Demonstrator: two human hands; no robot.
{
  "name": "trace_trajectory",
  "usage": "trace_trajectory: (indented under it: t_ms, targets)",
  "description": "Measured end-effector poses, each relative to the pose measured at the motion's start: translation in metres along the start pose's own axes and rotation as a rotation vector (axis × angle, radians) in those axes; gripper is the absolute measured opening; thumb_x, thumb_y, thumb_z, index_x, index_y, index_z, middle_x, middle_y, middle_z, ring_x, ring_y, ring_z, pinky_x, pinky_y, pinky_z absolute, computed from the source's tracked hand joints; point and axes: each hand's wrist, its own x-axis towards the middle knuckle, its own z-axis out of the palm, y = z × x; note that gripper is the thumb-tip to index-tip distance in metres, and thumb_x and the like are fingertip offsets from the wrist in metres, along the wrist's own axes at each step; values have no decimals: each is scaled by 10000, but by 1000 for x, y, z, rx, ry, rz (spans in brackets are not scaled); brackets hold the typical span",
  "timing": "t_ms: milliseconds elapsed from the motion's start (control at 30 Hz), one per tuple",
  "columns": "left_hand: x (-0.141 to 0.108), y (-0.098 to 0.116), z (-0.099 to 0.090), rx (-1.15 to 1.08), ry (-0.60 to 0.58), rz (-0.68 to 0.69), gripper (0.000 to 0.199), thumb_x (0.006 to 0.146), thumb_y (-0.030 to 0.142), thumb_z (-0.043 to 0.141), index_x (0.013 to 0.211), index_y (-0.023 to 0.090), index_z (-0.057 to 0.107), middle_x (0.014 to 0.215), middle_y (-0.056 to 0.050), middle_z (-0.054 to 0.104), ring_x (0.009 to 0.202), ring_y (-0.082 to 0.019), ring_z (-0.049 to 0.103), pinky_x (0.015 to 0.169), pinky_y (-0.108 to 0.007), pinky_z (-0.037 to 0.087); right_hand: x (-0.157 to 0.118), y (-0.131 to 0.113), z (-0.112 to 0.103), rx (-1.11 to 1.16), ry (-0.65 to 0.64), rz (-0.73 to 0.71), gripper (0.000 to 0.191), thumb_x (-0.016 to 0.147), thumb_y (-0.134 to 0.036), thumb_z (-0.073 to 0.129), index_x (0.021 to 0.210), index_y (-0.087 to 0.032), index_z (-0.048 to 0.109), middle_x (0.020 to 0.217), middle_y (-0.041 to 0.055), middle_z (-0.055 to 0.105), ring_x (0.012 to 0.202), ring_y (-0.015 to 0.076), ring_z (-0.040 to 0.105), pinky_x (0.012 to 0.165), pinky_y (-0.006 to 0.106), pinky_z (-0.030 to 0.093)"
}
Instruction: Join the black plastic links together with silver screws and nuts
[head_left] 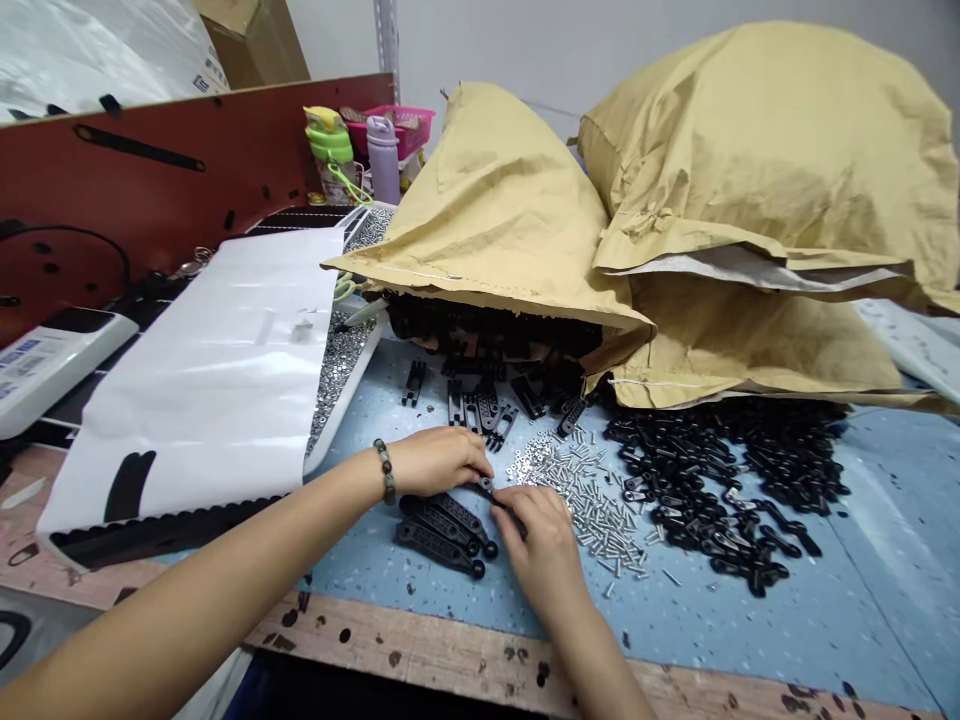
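My left hand (439, 460), wearing a bead bracelet (385, 470), reaches over the blue work mat with its fingers closed on a small black plastic part (487, 485). The other end of that part is pinched by my right hand (541, 545); most of it is hidden by the fingers. Just below my left hand lie several long black ribbed arms with round ends (439, 548), side by side. Silver screws (600, 510) are heaped right of my right hand, with small silver nuts (529, 460) at the heap's upper left. Black slotted parts (480, 405) lie beyond my hands.
A brown paper sack (495, 200) spills black parts at the back; bigger sacks (765, 150) stand at right. Small black levers (712, 490) are piled below them. At left, white sheeting (217, 350) partly covers a tray of metal pieces (337, 365). Bottles (384, 165) stand behind.
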Motion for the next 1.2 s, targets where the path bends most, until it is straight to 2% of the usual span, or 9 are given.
trace_trajectory:
  t_ms: [200, 300, 400, 533, 667, 833, 900, 1033, 1200]
  targets:
    - [-26, 10, 1, -15, -4, -64, 269, 835, 102, 582, 1056, 216, 683, 1034, -40, 674, 982, -209, 607, 891, -290, 436, 53, 9, 5, -146, 126, 153, 277, 862, -363, 594, 1048, -158, 605, 946, 111, 608, 913, 297, 546, 800, 438, 437]
    - [-31, 15, -1, -108, 156, -163, 263, 866, 194, 541, 1109, 202, 641, 1085, -67, 649, 1016, -244, 589, 911, -363, 430, 70, 9, 9, -228, 96, 159, 200, 805, -266, 637, 980, -169, 628, 909, 103, 638, 901, 311, 556, 810, 460, 426]
    - [-18, 18, 0, -557, 347, -341, 308, 905, 384, 467, 1094, 183, 603, 1008, -75, 650, 946, -247, 607, 817, -369, 475, 63, -3, 1, -157, 176, 138, 190, 819, -195, 573, 1005, -167, 603, 950, 97, 636, 922, 271, 562, 829, 412, 439]
    - [12, 24, 4, -996, 419, -390, 399, 846, 478, 493, 1095, 168, 520, 981, -70, 621, 890, -209, 603, 753, -312, 486, 45, -7, -24, 36, 57, -7, 317, 869, -200, 502, 1186, -197, 514, 1040, 71, 633, 928, 217, 579, 830, 343, 459]
    - [21, 27, 6, -984, 445, -398, 284, 831, 378, 427, 1043, 189, 441, 798, 15, 530, 601, -121, 513, 580, -252, 430, 54, 53, -59, -153, 281, 359, 221, 891, -175, 424, 1057, -167, 571, 974, 114, 626, 880, 238, 582, 794, 356, 454]
    - [14, 25, 8, -900, 370, -354, 256, 815, 429, 457, 928, 202, 420, 872, -19, 546, 699, -154, 547, 547, -246, 418, 78, 116, -83, -159, 253, 381, 137, 724, -73, 548, 767, -184, 617, 786, 99, 604, 852, 277, 562, 818, 398, 415]
    - [13, 25, 9, -846, 350, -318, 267, 836, 445, 436, 950, 204, 430, 895, -27, 557, 748, -169, 562, 582, -257, 435, 79, 108, -80, -81, 243, 352, 94, 759, -128, 561, 818, -177, 616, 781, 82, 600, 812, 253, 572, 785, 377, 438]
    - [12, 31, 9, -694, 355, -268, 236, 887, 386, 418, 1027, 203, 468, 808, -2, 556, 702, -170, 542, 644, -287, 438, 68, 56, -61, 241, 219, 268, 311, 901, -332, 486, 1173, -189, 531, 954, 73, 610, 833, 198, 598, 720, 311, 495]
    - [6, 43, 9, -417, 450, -166, 197, 911, 333, 483, 1071, 221, 510, 981, -20, 613, 895, -194, 567, 790, -295, 424, 62, 4, -38, 737, 92, 251, 174, 807, -352, 658, 890, -202, 635, 756, 8, 612, 701, 162, 574, 639, 256, 472]
